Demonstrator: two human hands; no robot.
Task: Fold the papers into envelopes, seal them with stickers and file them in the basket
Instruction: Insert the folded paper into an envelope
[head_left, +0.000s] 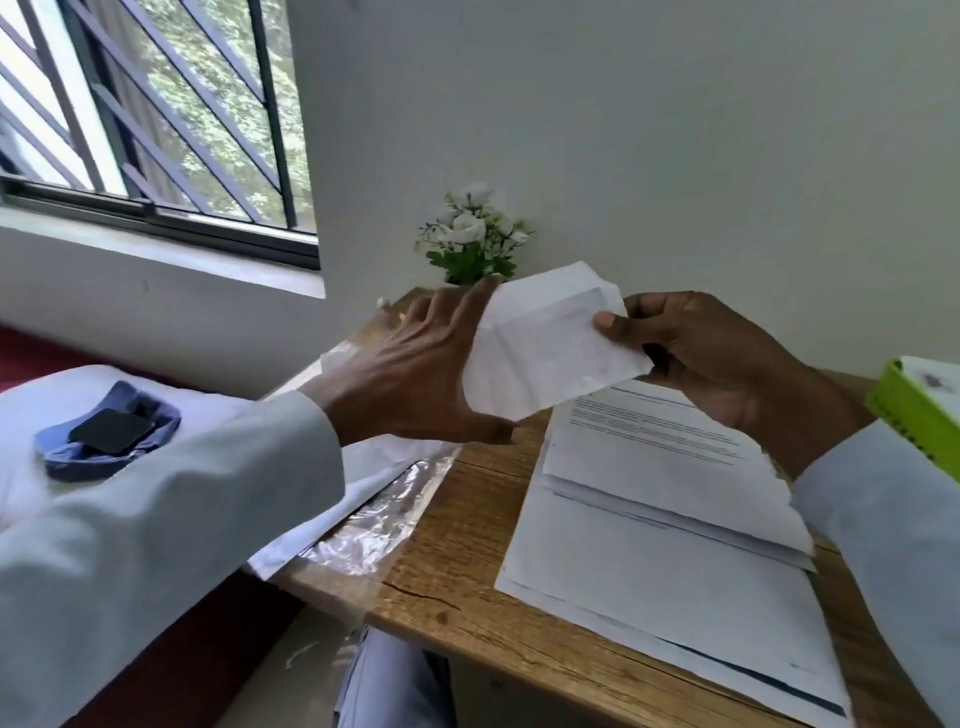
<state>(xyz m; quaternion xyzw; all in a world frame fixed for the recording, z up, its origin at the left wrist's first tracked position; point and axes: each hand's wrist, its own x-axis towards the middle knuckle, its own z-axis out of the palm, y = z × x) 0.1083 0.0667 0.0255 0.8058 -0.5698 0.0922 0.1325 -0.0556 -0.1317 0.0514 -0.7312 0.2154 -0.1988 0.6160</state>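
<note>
Both hands hold folded envelope (550, 343) above desk (467, 587).
Left hand (415, 374) grips its 9 o'clock edge, right hand (696, 353) pinches 3 o'clock edge; papers (665, 525) at 5 o'clock.

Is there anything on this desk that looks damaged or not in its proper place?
Yes. The wooden desk has a dark crack near its front edge, and crinkled plastic wrap hangs over its left edge.
</note>
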